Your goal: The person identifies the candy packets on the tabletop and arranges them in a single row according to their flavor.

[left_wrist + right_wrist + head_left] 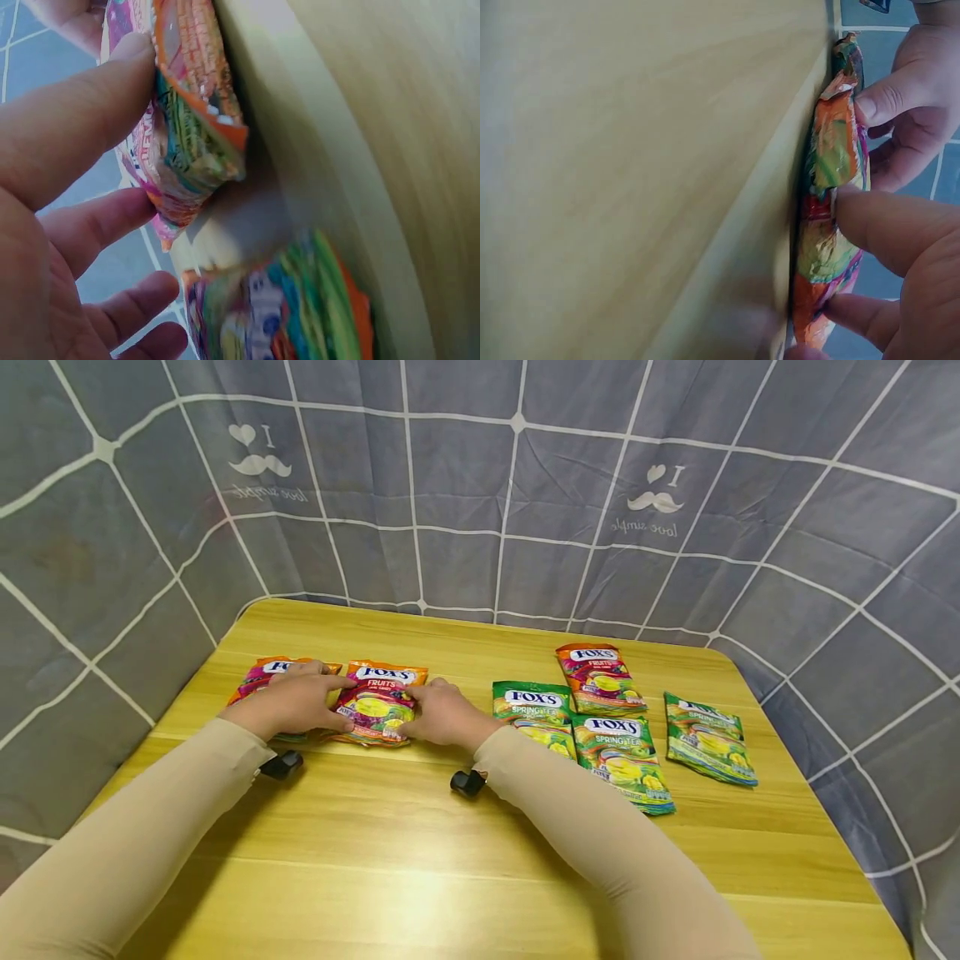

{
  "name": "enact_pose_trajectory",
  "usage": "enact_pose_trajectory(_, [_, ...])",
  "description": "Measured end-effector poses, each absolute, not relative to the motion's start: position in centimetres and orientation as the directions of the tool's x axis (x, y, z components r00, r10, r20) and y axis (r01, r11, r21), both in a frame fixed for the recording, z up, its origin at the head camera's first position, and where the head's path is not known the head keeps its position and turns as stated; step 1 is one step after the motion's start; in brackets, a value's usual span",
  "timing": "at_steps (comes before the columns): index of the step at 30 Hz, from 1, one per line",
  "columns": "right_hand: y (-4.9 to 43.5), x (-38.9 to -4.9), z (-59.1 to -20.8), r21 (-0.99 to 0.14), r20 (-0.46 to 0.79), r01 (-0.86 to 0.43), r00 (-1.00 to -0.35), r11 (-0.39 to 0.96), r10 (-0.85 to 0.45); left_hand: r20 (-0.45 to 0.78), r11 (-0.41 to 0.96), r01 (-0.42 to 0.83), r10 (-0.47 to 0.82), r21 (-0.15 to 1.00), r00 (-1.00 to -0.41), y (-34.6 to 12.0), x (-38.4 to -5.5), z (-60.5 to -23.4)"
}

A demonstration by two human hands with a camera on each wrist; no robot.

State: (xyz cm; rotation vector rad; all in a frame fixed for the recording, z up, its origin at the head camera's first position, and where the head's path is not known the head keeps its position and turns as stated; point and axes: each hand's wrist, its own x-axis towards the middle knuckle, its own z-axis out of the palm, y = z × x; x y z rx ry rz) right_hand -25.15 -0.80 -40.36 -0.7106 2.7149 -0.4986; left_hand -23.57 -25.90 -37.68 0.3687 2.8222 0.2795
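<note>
A red and orange FOX'S Fruits candy bag [372, 706] lies face up between the two hands, its top edge toward the back. My left hand [296, 697] touches its left side with thumb and index fingertips, spaced apart along the edge; the other fingers extend over a second Fruits bag [251, 681], which the hand partly covers. On the opposite side, the thumb and a finger of my right hand [447, 714] rest against the bag's right edge. In the right wrist view, that edge of the candy bag [829, 247] looks crumpled, close to the wooden table.
To the right lie green Spring Tea bags: one [532, 697] partly behind the right forearm, one [626, 756] beside it, one [708, 739] farther right. Another Fruits bag [600, 677] lies behind them. Grey grid-patterned cloth [465, 560] surrounds the wooden table [360, 868].
</note>
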Motion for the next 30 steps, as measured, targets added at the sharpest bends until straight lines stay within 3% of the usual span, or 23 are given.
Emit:
enact_pose_trajectory(10, [-1.3, -24.9, -40.6, -0.389, -0.190, -0.416, -0.837, 0.822, -0.513, -0.254, 0.949, 0.227, 0.280, 0.219, -0.926, -26.8, -23.6, -37.6])
enact_pose_trajectory(17, [-1.7, -24.7, -40.9, -0.291, -0.208, -0.467, -0.821, 0.835, -0.532, -0.283, 0.955, 0.197, 0.257, 0.222, -0.924, -26.9, -23.7, -37.9])
enact_pose_trajectory(30, [-1.8, -24.5, -40.8, -0.235, -0.221, -0.480, -0.821, 0.845, -0.527, -0.295, 0.951, 0.198, 0.265, 0.238, -0.918, -26.6, -23.6, -37.4])
